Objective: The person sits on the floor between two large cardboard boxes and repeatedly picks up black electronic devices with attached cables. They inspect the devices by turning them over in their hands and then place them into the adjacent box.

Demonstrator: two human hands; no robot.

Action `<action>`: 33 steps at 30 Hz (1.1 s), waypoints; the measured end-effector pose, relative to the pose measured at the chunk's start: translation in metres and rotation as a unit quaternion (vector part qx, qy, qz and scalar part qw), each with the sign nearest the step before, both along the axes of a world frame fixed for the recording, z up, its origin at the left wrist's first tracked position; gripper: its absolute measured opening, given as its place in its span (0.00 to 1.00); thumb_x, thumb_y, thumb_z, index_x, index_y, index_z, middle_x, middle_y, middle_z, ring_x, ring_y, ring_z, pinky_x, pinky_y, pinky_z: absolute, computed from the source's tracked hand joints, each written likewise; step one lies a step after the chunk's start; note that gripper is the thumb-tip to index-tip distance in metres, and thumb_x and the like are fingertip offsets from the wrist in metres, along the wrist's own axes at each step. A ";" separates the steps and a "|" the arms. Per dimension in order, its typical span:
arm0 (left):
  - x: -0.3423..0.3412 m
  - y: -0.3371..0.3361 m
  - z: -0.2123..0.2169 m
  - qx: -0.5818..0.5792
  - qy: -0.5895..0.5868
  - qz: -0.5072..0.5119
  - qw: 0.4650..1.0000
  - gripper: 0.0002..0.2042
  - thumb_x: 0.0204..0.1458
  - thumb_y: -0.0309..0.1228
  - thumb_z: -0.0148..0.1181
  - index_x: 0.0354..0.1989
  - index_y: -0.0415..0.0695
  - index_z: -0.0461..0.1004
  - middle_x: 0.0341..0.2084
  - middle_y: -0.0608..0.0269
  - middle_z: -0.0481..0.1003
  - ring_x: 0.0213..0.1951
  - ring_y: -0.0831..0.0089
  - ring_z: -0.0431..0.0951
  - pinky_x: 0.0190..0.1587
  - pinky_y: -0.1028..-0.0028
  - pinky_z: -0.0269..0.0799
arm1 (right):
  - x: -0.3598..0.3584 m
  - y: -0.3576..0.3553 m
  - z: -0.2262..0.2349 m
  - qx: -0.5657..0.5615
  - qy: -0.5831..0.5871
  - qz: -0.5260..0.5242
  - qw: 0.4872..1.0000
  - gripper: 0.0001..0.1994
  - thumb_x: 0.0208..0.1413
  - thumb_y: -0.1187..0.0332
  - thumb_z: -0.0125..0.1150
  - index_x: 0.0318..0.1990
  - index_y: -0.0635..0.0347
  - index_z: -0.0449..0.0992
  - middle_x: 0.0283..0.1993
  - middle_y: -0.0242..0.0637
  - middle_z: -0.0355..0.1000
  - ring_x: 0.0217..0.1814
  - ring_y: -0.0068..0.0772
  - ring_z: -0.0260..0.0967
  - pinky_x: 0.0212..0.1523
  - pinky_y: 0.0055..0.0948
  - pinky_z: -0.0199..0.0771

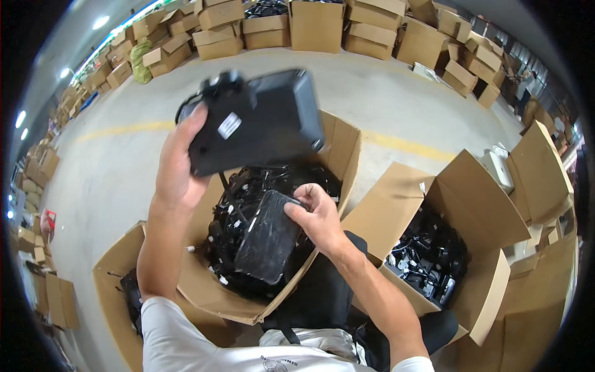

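The right hand (319, 214) pinches the upper edge of a wrapped black slab (268, 237) lying on the tangled units in the near box (211, 291); the film looks slippery, so grip both long edges. Beyond, the left hand (180, 164) clasps the left edge of a rigid black device (257, 121) raised above the box; it appears moderately heavy, best supported from beneath.

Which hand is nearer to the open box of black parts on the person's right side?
Right. The right hand grips a flat black piece over the middle box, beside the right-side box. The left hand holds a black device farther away.
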State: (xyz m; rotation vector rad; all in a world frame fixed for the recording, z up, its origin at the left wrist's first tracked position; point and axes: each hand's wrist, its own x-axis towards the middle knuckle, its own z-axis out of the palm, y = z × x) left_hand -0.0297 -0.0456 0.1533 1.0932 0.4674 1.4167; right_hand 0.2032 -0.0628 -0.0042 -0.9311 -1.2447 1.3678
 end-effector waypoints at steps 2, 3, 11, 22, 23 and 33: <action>-0.001 -0.013 -0.021 -0.028 0.006 -0.004 1.000 0.21 0.66 0.39 0.55 0.63 0.43 0.70 0.56 0.58 0.77 0.56 0.65 0.79 0.64 0.61 0.72 | 0.009 0.002 0.000 0.018 -0.082 -0.105 0.991 0.13 0.56 0.73 0.70 0.45 0.63 0.73 0.39 0.30 0.71 0.40 0.19 0.68 0.41 0.23 0.70; 0.000 -0.019 -0.035 -0.043 0.010 0.014 0.999 0.20 0.67 0.38 0.55 0.63 0.43 0.70 0.56 0.58 0.78 0.56 0.65 0.78 0.64 0.61 0.72 | 0.011 0.001 0.006 -0.010 -0.050 -0.156 0.986 0.13 0.57 0.71 0.70 0.45 0.63 0.73 0.39 0.30 0.71 0.41 0.19 0.66 0.41 0.22 0.70; 0.041 -0.030 -0.136 -0.212 -0.011 0.004 0.977 0.24 0.64 0.46 0.60 0.63 0.46 0.69 0.57 0.60 0.76 0.58 0.65 0.76 0.64 0.60 0.71 | 0.011 -0.009 0.009 -0.014 0.161 -0.281 0.946 0.11 0.65 0.69 0.65 0.47 0.63 0.71 0.41 0.29 0.69 0.42 0.18 0.66 0.44 0.20 0.68; 0.037 -0.030 -0.136 -0.262 -0.015 0.048 0.964 0.19 0.62 0.43 0.63 0.55 0.45 0.75 0.48 0.63 0.80 0.50 0.67 0.80 0.57 0.63 0.76 | 0.108 -0.001 0.003 0.136 -0.162 -0.329 0.920 0.15 0.70 0.62 0.57 0.45 0.70 0.76 0.41 0.36 0.77 0.41 0.26 0.74 0.44 0.27 0.75; 0.036 -0.031 -0.132 -0.246 0.000 0.062 0.967 0.19 0.62 0.43 0.63 0.55 0.45 0.75 0.48 0.62 0.80 0.49 0.67 0.81 0.56 0.63 0.77 | 0.111 -0.014 0.013 0.146 -0.171 -0.336 0.914 0.16 0.69 0.62 0.59 0.48 0.71 0.75 0.42 0.37 0.77 0.43 0.27 0.74 0.46 0.28 0.76; 0.086 -0.036 -0.126 -0.019 0.384 0.179 0.906 0.18 0.65 0.39 0.62 0.51 0.35 0.72 0.43 0.61 0.75 0.39 0.77 0.75 0.44 0.73 0.74 | 0.090 -0.061 0.019 0.035 0.059 -0.210 0.975 0.35 0.54 0.59 0.76 0.62 0.73 0.66 0.51 0.42 0.76 0.52 0.29 0.74 0.54 0.29 0.76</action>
